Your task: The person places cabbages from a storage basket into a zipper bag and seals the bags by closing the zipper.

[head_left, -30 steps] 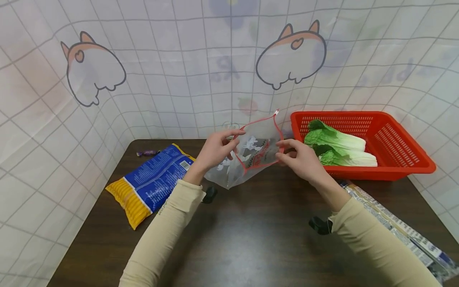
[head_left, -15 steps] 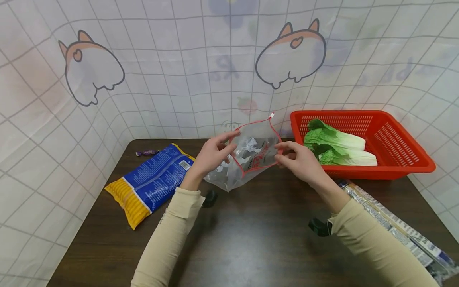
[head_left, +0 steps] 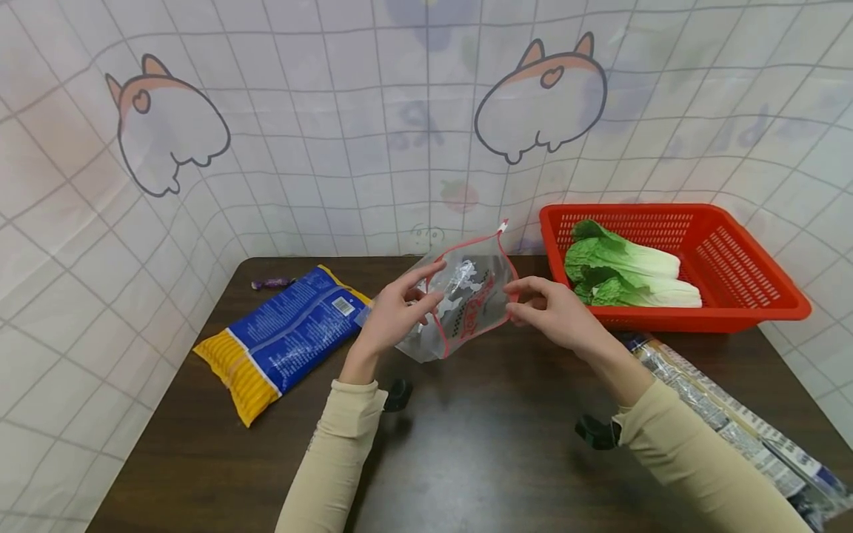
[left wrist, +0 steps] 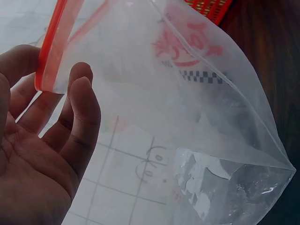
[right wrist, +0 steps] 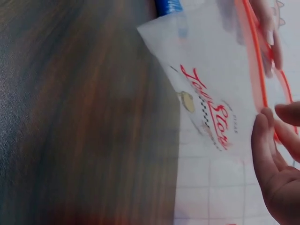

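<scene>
Both hands hold a clear zip bag (head_left: pixel 469 300) with a red zip rim and red print, just above the brown table (head_left: pixel 480 444). My left hand (head_left: pixel 426 292) pinches the rim on the left side, thumb over fingers. My right hand (head_left: pixel 516 296) pinches the rim on the right side. The bag's mouth is parted between the hands. In the left wrist view the bag (left wrist: pixel 197 108) hangs beside the left fingers (left wrist: pixel 77 117), which touch the red strip. In the right wrist view the right fingers (right wrist: pixel 265 150) pinch the bag (right wrist: pixel 211 79) at its rim.
A red basket (head_left: pixel 740 255) at the back right holds bok choy (head_left: pixel 626 274). A blue and yellow snack packet (head_left: pixel 286 333) lies at the left, with a small purple sweet (head_left: pixel 269 283) behind it. A long noodle packet (head_left: pixel 733 422) lies along the right edge.
The bag has come down and a little left, closer to the table. The left hand has slid its pinch along the rim, and the right hand has followed inward.
</scene>
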Demonstrator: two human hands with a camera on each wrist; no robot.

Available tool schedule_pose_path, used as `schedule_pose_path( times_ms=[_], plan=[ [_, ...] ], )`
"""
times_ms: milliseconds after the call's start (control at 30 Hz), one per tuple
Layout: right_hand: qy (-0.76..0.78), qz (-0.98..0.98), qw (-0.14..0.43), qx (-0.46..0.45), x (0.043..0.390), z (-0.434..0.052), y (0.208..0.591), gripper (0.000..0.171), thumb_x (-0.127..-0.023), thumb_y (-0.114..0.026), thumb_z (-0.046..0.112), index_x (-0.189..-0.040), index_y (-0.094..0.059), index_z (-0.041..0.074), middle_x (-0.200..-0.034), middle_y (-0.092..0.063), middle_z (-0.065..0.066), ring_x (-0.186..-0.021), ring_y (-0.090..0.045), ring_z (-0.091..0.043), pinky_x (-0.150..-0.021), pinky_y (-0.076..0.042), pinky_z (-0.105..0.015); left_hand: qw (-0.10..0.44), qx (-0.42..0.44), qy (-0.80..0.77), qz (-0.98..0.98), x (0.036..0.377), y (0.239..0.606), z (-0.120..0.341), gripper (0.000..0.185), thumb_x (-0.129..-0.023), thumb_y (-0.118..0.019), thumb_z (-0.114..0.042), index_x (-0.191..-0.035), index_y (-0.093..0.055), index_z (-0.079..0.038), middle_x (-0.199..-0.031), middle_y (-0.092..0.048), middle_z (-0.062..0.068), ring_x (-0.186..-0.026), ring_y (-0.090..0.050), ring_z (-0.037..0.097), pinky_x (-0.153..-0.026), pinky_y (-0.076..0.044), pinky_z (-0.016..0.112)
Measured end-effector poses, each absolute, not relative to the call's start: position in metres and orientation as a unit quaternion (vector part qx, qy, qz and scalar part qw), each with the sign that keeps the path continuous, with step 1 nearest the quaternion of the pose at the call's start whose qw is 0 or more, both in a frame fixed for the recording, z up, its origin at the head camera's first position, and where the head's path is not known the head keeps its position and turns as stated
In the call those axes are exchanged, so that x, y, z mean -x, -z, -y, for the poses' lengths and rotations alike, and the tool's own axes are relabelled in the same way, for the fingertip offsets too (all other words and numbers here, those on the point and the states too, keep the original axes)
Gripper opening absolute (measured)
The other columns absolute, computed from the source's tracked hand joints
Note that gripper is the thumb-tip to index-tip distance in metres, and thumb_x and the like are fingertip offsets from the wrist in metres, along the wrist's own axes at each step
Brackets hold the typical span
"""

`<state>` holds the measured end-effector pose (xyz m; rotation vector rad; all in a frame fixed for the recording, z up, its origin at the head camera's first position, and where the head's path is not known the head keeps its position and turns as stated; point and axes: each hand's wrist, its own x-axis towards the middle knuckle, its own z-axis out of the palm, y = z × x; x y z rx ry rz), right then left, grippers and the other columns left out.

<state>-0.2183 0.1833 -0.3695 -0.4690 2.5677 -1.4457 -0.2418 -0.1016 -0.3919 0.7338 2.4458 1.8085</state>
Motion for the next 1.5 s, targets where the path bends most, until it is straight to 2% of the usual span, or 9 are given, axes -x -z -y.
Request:
schedule_pose_path(
  times_ms=[200, 400, 600, 800, 900, 967, 1100, 1367, 1500],
  plan=[
    [0.464, -0.854, 0.13, 0.195, 0.223, -0.207, 0.358, 0.037, -0.096, -0.064, 0.027, -0.128, -0.062, 0.008, -0.118, -0.065, -0.011, -0.092, -0.069, -0.021, -0.086, -0.053, -0.037, 0.012, -0.228, -0.584, -0.779, 0.239, 0.397, 0.103, 0.048, -0.097, -0.062, -0.025, -0.144, -0.051, -0.026, -0.11, -0.065, 0.012, -0.079, -0.064, 0.034, -0.064, -0.054, 0.046],
    [0.457, -0.868, 0.117, 0.153, 0.245, -0.253, 0.334, 0.044, -0.098, -0.06, 0.033, -0.132, -0.058, 0.006, -0.12, -0.064, -0.015, -0.101, -0.067, -0.023, -0.086, -0.052, -0.03, 0.003, -0.237, -0.589, -0.773, 0.237, 0.398, 0.103, 0.049, -0.098, -0.062, -0.022, -0.145, -0.05, -0.023, -0.135, -0.055, -0.001, -0.077, -0.064, 0.025, -0.066, -0.051, 0.057],
    [0.462, -0.874, 0.116, 0.101, 0.274, -0.308, 0.323, 0.056, -0.1, -0.056, 0.036, -0.143, -0.046, 0.002, -0.138, -0.05, -0.017, -0.104, -0.064, -0.006, -0.091, -0.05, -0.026, -0.004, -0.228, -0.597, -0.769, 0.233, 0.399, 0.1, 0.048, -0.098, -0.062, -0.021, -0.144, -0.05, -0.029, -0.104, -0.065, 0.014, -0.071, -0.063, 0.022, -0.061, -0.053, 0.048],
    [0.414, -0.902, 0.104, 0.067, 0.297, -0.355, 0.321, 0.064, -0.099, -0.053, 0.045, -0.146, -0.041, 0.003, -0.136, -0.051, -0.01, -0.096, -0.061, 0.006, -0.09, -0.049, -0.024, 0.006, -0.209, -0.603, -0.77, 0.23, 0.4, 0.098, 0.048, -0.097, -0.063, -0.024, -0.144, -0.051, -0.03, -0.095, -0.065, 0.016, -0.069, -0.062, 0.024, -0.05, -0.045, 0.036],
    [0.383, -0.917, 0.102, 0.053, 0.306, -0.374, 0.323, 0.069, -0.098, -0.05, 0.05, -0.148, -0.038, 0.005, -0.143, -0.045, -0.017, -0.101, -0.061, -0.001, -0.099, -0.045, -0.038, 0.004, -0.21, -0.599, -0.773, 0.23, 0.398, 0.098, 0.047, -0.097, -0.063, -0.026, -0.143, -0.052, -0.03, -0.099, -0.066, 0.012, -0.069, -0.063, 0.025, -0.048, -0.042, 0.034],
    [0.366, -0.923, 0.11, 0.049, 0.311, -0.386, 0.326, 0.072, -0.098, -0.049, 0.052, -0.151, -0.035, 0.005, -0.148, -0.038, -0.021, -0.114, -0.058, -0.015, -0.103, -0.039, -0.051, 0.003, -0.214, -0.597, -0.773, 0.231, 0.398, 0.098, 0.047, -0.097, -0.063, -0.026, -0.143, -0.052, -0.029, -0.103, -0.066, 0.01, -0.071, -0.063, 0.025, -0.049, -0.045, 0.036],
    [0.375, -0.917, 0.135, 0.032, 0.318, -0.403, 0.336, 0.076, -0.098, -0.049, 0.053, -0.153, -0.029, 0.003, -0.153, -0.027, -0.024, -0.134, -0.035, -0.042, -0.108, -0.028, -0.06, 0.006, -0.219, -0.597, -0.772, 0.231, 0.399, 0.098, 0.049, -0.097, -0.062, -0.027, -0.145, -0.051, -0.026, -0.105, -0.066, 0.008, -0.072, -0.063, 0.024, -0.057, -0.051, 0.046],
    [0.427, -0.892, 0.15, 0.013, 0.325, -0.417, 0.347, 0.082, -0.098, -0.051, 0.05, -0.155, -0.019, 0.0, -0.156, -0.015, -0.026, -0.141, -0.016, -0.046, -0.112, -0.019, -0.06, 0.009, -0.232, -0.599, -0.766, 0.234, 0.399, 0.096, 0.049, -0.098, -0.061, -0.025, -0.146, -0.05, -0.025, -0.127, -0.059, 0.001, -0.074, -0.063, 0.023, -0.061, -0.054, 0.04],
    [0.425, -0.893, 0.145, 0.021, 0.328, -0.417, 0.354, 0.078, -0.098, -0.053, 0.047, -0.154, -0.022, 0.002, -0.156, -0.018, -0.025, -0.142, -0.014, -0.046, -0.111, -0.016, -0.063, 0.009, -0.232, -0.598, -0.767, 0.236, 0.398, 0.097, 0.048, -0.098, -0.062, -0.024, -0.145, -0.05, -0.026, -0.105, -0.066, 0.012, -0.07, -0.062, 0.027, -0.054, -0.05, 0.04]
  ],
)
